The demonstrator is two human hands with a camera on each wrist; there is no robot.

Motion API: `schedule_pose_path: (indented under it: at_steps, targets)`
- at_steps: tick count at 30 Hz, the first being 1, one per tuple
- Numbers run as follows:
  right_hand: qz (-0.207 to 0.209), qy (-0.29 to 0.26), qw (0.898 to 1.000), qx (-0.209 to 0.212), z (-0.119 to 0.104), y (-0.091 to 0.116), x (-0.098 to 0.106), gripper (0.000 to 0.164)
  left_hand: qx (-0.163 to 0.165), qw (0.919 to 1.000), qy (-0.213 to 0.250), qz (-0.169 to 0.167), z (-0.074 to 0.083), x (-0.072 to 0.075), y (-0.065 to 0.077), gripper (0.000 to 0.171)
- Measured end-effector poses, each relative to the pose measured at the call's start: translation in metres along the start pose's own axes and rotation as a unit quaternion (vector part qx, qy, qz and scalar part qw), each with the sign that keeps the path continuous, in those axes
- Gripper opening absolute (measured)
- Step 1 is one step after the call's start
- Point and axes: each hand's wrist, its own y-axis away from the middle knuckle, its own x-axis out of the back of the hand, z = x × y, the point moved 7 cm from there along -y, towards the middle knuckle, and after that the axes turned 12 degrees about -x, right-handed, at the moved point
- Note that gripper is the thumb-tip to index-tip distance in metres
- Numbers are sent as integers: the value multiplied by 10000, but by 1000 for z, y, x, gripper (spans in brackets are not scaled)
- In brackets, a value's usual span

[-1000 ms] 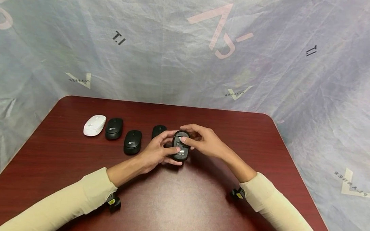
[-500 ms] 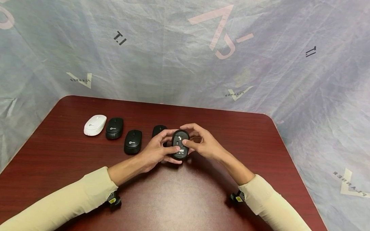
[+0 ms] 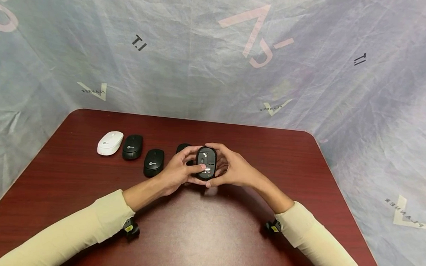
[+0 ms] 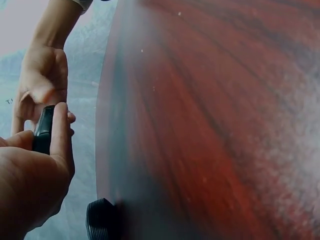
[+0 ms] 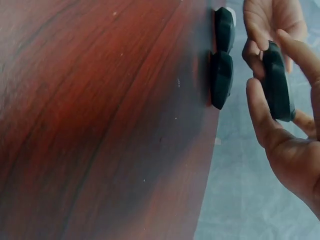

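A black computer mouse [image 3: 206, 158] is held up over the table, its underside with a printed label facing the head camera. My left hand [image 3: 176, 169] grips it from the left, with the thumb across the underside and fingers behind. On the other side, my right hand [image 3: 238, 167] curves round it, index finger at the top edge and thumb at the lower edge. The left wrist view shows the mouse [image 4: 44, 131] edge-on between the left thumb and fingers. In the right wrist view, the mouse [image 5: 276, 82] stands between the right thumb and fingers.
Behind the left hand lies a partly hidden black mouse [image 3: 182, 147]. Farther left on the dark red table [image 3: 202, 234] are two black mice, one nearer [image 3: 153, 162] and one farther [image 3: 132, 147], and a white mouse [image 3: 110, 143]. A printed grey sheet [image 3: 187, 69] hangs behind.
My right thumb has moved off the mouse's underside to its lower edge, and the right fingers have spread round it. The mouse has shifted slightly up and left.
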Motion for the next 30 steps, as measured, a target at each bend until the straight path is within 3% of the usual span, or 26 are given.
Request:
schedule_pose_path:
  at_steps: [3,16,23,26,30]
  targets:
    - [48,166,9997,192,-2,0,0,107,37,10000,-23,25,0,1,-1,65]
    - [302,196,9978,563,-6,3,5,101,77,9999,-70,-24,0,-1,-4,60]
    - [-9,5,9997,227,-3,2,2,105,62,9999,-59,127,1,0,-8,37]
    - [-137,-163,9998,-32,4,0,2,96,122,9992,-325,212,-1,2,-9,37]
    - [-127,-643,9969,-439,7,0,6,63,124,9978,-619,219,-1,3,-10,36]
